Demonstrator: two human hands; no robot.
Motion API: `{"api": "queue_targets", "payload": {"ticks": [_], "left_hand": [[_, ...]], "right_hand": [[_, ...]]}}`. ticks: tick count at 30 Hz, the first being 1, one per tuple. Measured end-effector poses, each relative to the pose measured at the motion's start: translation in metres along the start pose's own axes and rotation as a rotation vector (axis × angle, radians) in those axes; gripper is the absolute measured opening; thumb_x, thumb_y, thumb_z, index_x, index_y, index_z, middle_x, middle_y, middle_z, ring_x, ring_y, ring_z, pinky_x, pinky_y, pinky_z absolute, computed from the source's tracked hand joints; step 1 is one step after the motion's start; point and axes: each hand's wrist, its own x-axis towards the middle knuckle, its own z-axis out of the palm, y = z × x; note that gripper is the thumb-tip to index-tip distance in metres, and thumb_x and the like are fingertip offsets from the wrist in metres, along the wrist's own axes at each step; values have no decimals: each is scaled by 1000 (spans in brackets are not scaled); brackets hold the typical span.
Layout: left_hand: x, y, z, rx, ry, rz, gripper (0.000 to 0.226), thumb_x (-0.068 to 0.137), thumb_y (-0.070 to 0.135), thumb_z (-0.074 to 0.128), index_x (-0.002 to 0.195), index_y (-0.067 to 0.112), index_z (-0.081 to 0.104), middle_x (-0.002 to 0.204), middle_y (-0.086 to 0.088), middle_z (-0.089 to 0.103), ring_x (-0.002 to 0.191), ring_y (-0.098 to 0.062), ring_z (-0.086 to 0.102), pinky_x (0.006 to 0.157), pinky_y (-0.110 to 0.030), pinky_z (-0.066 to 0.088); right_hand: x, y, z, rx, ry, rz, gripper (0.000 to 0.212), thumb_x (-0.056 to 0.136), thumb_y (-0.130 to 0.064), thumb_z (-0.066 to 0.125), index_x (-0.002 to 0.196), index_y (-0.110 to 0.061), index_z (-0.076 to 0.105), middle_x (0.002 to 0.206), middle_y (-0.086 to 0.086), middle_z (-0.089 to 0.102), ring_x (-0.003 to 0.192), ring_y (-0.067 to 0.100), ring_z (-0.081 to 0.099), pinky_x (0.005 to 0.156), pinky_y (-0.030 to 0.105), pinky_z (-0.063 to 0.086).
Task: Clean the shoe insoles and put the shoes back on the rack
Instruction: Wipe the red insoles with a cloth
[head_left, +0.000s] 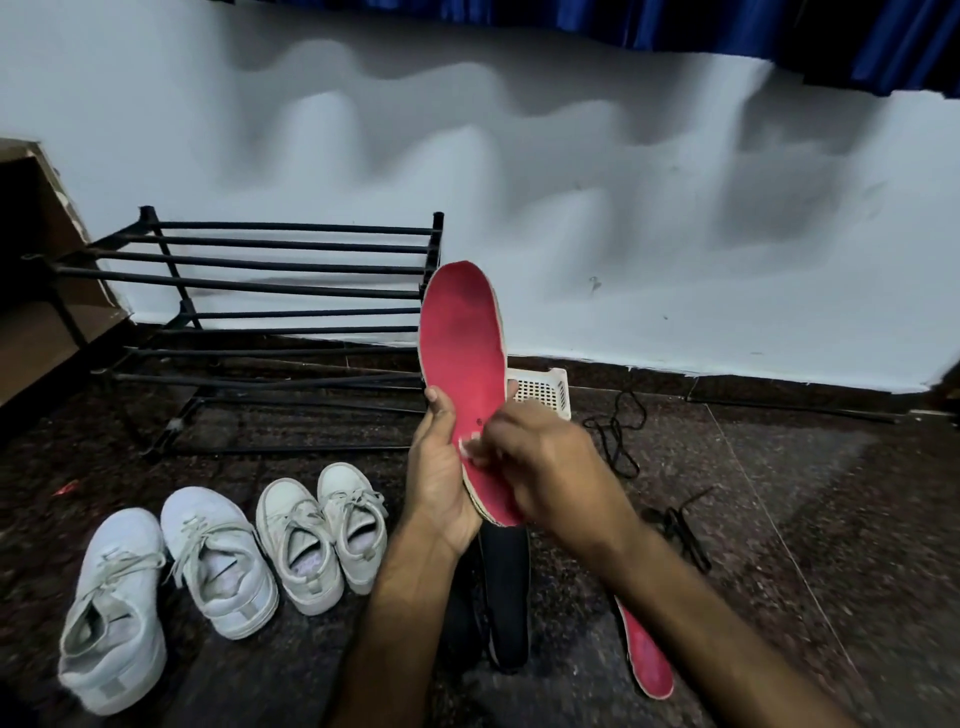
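Note:
My left hand (439, 478) grips a red insole (460, 332) by its heel end and holds it upright in front of me. My right hand (540, 462) is blurred and presses a small white wipe (467, 447) against the insole's lower part. A second red insole (649, 660) lies on the floor at the right, partly under my right forearm. A black shoe (506, 587) stands on the floor under my hands. Two pairs of white sneakers, one large (156, 587) and one smaller (324, 535), sit on the floor at the left. The black metal shoe rack (270, 291) stands bare by the wall.
A white perforated plastic basket (543, 389) sits by the wall behind the raised insole. Black laces (618, 436) lie loose on the dark speckled floor at the right. A wooden cabinet (31, 270) stands left of the rack. Blue curtains (779, 31) hang above.

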Motion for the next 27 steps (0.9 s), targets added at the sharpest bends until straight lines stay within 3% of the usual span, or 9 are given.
{"api": "queue_targets", "payload": {"ticks": [3, 6, 11, 14, 18, 22, 24, 27], "left_hand": [[4, 9, -13, 42, -13, 121, 62, 96, 54, 34, 142, 13, 41, 134, -18, 57, 124, -32, 54, 91, -52, 51], [3, 12, -17, -3, -59, 185, 55, 100, 48, 30, 145, 17, 37, 139, -9, 54, 127, -30, 53, 93, -56, 49], [4, 13, -12, 135, -101, 193, 59, 100, 52, 22, 146, 19, 36, 142, -6, 52, 126, -32, 53, 96, -58, 46], [2, 6, -10, 162, -128, 170, 61, 98, 54, 24, 145, 17, 37, 142, -6, 51, 126, -31, 53, 95, -55, 47], [-3, -11, 0, 62, -105, 41, 67, 96, 57, 30, 137, 8, 49, 134, -11, 58, 118, -26, 59, 88, -42, 54], [-3, -27, 4, -51, -64, -93, 73, 91, 61, 39, 133, 2, 52, 123, -16, 60, 120, -25, 56, 112, -41, 36], [0, -30, 2, -42, -57, -126, 76, 91, 63, 36, 135, 2, 50, 123, -18, 61, 116, -25, 60, 107, -40, 42], [7, -29, -10, 1, -22, -151, 75, 90, 67, 28, 125, 10, 62, 124, -19, 63, 102, -28, 67, 95, -46, 49]], "right_hand": [[-44, 3, 7, 74, -162, -14, 9, 82, -5, 67, 86, -13, 67, 86, -2, 60, 82, 15, 55, 71, 25, 45], [-60, 28, 8, 41, -273, 5, 20, 74, -3, 75, 87, -18, 68, 84, -8, 60, 83, 6, 52, 72, 13, 39], [-63, 36, -12, 312, 146, 392, 11, 80, -11, 76, 90, -18, 75, 91, -14, 71, 87, -1, 66, 76, 14, 49], [-55, 31, -20, 425, 225, 485, 18, 82, -13, 74, 98, -20, 73, 99, -16, 72, 94, 1, 67, 81, 20, 52], [-29, 24, -23, 335, 254, 383, 24, 81, -5, 73, 103, -16, 73, 101, -11, 71, 95, 1, 65, 82, 13, 49], [-13, 21, 0, 111, 174, 236, 29, 79, 4, 62, 99, -14, 73, 101, -3, 69, 98, 12, 60, 90, 24, 47], [-18, 17, 13, 80, 121, 243, 29, 77, 0, 57, 96, -15, 74, 97, -2, 70, 93, 16, 59, 85, 28, 48], [-37, 18, 19, 138, -43, 215, 37, 69, 6, 58, 92, -18, 75, 92, -3, 71, 88, 15, 61, 81, 25, 48]]}}
